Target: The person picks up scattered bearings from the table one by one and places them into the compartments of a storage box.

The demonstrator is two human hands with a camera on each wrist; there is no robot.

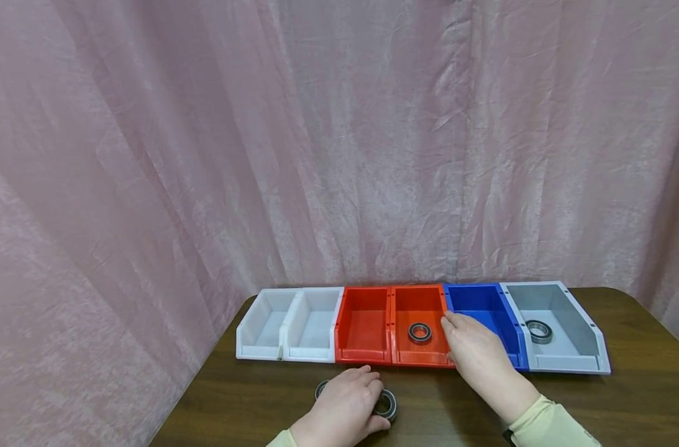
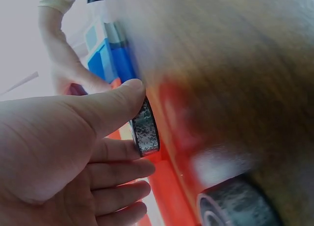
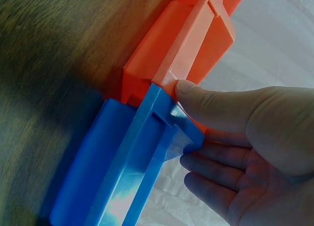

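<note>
My left hand [image 1: 346, 406] is low over the table, pinching a ball bearing [image 2: 146, 130] between thumb and forefinger; its other fingers are stretched out. Another bearing [image 2: 238, 206] lies on the table close by, partly hidden behind that hand in the head view. My right hand [image 1: 478, 347] is at the adjoining walls of the orange bin [image 1: 423, 298] and the blue bin [image 1: 473, 304]. Its thumb tip touches the orange rim in the right wrist view, while the other fingers extend loosely beyond the blue corner. A bearing [image 1: 420, 333] lies flat in the orange bin.
Side by side along the back of the wooden table [image 1: 250, 403] stand white bins [image 1: 311, 354], a red bin [image 1: 364, 355], the orange and blue ones, and a grey bin [image 1: 568, 363]. One bearing [image 1: 539, 331] is in the grey bin. A pink curtain [image 1: 373, 155] hangs behind.
</note>
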